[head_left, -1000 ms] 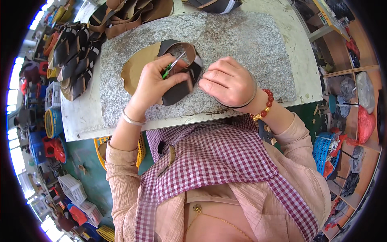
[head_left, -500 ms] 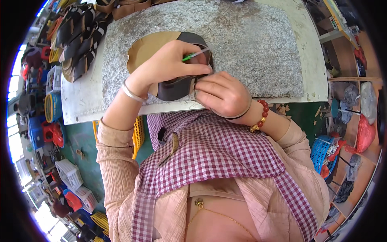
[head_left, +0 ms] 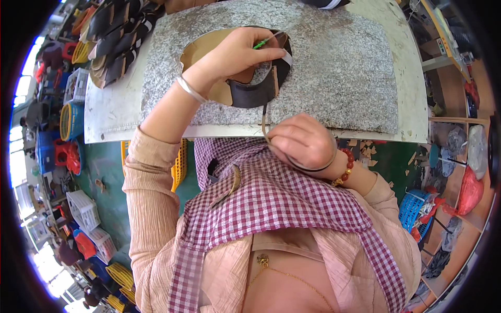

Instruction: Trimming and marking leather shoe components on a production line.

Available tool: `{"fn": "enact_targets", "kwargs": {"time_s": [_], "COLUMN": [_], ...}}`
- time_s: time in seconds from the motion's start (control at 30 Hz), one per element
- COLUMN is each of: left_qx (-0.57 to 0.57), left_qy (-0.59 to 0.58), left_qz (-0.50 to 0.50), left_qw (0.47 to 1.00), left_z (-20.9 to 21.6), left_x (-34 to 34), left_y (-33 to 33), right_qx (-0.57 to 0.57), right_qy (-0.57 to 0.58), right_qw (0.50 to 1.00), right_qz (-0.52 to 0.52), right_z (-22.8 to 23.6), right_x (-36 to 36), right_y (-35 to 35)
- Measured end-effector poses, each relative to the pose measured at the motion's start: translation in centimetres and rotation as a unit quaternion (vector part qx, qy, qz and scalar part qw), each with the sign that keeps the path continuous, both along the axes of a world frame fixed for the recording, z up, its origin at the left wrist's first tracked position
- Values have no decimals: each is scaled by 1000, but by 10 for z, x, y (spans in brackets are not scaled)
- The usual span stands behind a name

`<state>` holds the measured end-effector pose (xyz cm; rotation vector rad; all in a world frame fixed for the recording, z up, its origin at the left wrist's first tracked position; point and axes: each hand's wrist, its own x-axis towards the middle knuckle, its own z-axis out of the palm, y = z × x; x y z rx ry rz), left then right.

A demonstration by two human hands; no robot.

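A curved shoe upper piece, black on the outside (head_left: 251, 94) and tan inside, lies on the speckled grey work mat. My left hand (head_left: 237, 51) is closed on its far right edge, thumb pressed over a pale strip there. A slim tool with a green part (head_left: 262, 43) sticks out between the same fingers; its exact kind I cannot make out. Near the front edge of the table my right hand (head_left: 302, 142) pinches a narrow dark and tan strip (head_left: 265, 121). The strip runs up to the near edge of the upper. A dark band loops around my right hand.
Stacked black and tan shoe pieces (head_left: 116, 44) sit at the table's far left. Another dark piece with a white edge (head_left: 326, 3) is at the far side. A yellow basket (head_left: 179, 169) stands under the front edge, a blue basket (head_left: 413, 206) at right.
My right hand has come away from the upper toward me, and the strip now stretches between them. The left hand and the upper have shifted slightly farther away and right in the view.
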<state>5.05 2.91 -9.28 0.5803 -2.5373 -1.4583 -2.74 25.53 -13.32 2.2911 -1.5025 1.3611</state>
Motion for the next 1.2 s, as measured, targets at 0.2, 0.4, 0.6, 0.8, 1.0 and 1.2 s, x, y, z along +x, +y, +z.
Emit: {"fn": "enact_targets", "kwargs": {"time_s": [0.2, 0.4, 0.6, 0.8, 1.0, 1.2], "left_qx": [-245, -352, -276, -215, 91, -52], "left_qy": [27, 10, -13, 2, 25, 37], "left_qz": [-79, -125, -40, -107, 201, 145], "left_qw": [966, 928, 960, 971, 975, 987], "left_z": [54, 77, 62, -3, -26, -33], "left_x": [40, 51, 31, -10, -5, -6], "left_y": [-1, 0, 0, 8, -10, -6], "right_qx": [10, 30, 60, 70, 65, 334], "right_qy": [-16, -26, -33, -55, -182, -231], "right_qw": [999, 999, 997, 995, 981, 731], "right_qz": [-44, -29, -36, 33, -2, -548], "right_z": [10, 9, 10, 28, 8, -150], "right_x": [-15, -20, -19, -12, -52, -87], "right_y": [7, 14, 21, 28, 108, 281]}}
